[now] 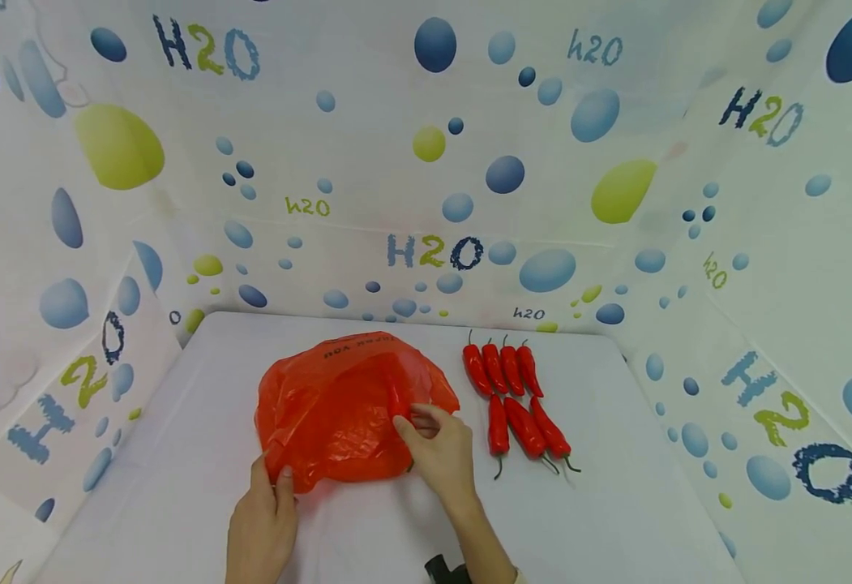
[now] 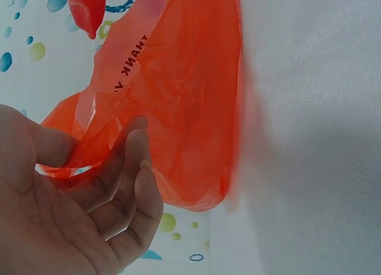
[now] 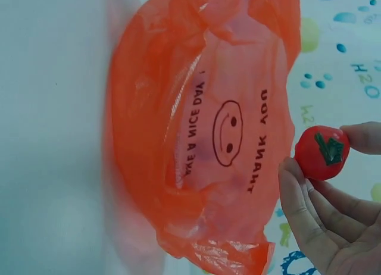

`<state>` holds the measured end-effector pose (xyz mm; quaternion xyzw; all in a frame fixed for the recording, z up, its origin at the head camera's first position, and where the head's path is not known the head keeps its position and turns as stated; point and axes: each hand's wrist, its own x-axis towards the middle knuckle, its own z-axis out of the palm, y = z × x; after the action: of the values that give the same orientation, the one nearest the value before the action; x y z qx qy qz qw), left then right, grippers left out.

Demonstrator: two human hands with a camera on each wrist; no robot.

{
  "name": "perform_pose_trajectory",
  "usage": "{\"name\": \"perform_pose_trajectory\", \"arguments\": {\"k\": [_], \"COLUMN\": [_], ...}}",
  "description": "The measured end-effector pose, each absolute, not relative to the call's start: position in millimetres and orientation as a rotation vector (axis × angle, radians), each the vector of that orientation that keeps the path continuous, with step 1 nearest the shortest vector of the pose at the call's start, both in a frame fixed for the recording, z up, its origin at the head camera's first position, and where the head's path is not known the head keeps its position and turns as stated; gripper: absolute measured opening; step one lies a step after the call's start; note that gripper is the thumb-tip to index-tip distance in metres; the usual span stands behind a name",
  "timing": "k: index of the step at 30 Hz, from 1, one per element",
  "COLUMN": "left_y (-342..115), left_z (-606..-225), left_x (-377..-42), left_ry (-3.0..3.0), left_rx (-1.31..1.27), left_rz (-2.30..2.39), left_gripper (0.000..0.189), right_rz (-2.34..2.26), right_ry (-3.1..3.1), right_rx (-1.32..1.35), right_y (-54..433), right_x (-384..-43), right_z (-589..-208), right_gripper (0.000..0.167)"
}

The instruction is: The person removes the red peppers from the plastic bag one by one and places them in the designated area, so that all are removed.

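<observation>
An orange-red plastic bag [image 1: 338, 414] with dark "thank you" print and a smiley face lies with its mouth spread open toward me. My left hand [image 1: 265, 515] pinches the bag's near left edge between thumb and fingers. In my right hand [image 1: 443, 450] is a red chili pepper [image 3: 318, 153], held between thumb and fingertips at the bag's right side, its green stem end toward the right wrist camera. The same pepper [image 2: 88, 12] shows at the top of the left wrist view. What lies inside the bag is hard to make out.
Several red chili peppers [image 1: 509, 369] lie in two rows on the white table [image 1: 615, 503], right of the bag. A patterned sheet [image 1: 367, 146] hangs behind and at both sides. Part of a dark object [image 1: 446, 570] shows at the near edge by the right forearm.
</observation>
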<state>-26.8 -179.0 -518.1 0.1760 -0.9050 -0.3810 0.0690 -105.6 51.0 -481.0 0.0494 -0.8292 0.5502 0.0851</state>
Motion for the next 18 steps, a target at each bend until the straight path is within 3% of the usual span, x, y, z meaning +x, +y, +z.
{"name": "perform_pose_trajectory", "arguments": {"k": [18], "left_y": [-178], "left_z": [-516], "left_x": [-25], "left_ry": [-2.732], "left_rx": [0.549], "left_rz": [-1.135], "left_gripper": [0.046], "right_rz": [1.620], "right_ry": [-2.375], "right_rx": [-0.058], "right_y": [80], "right_x": [-106], "right_z": [-484], "right_gripper": [0.039]}}
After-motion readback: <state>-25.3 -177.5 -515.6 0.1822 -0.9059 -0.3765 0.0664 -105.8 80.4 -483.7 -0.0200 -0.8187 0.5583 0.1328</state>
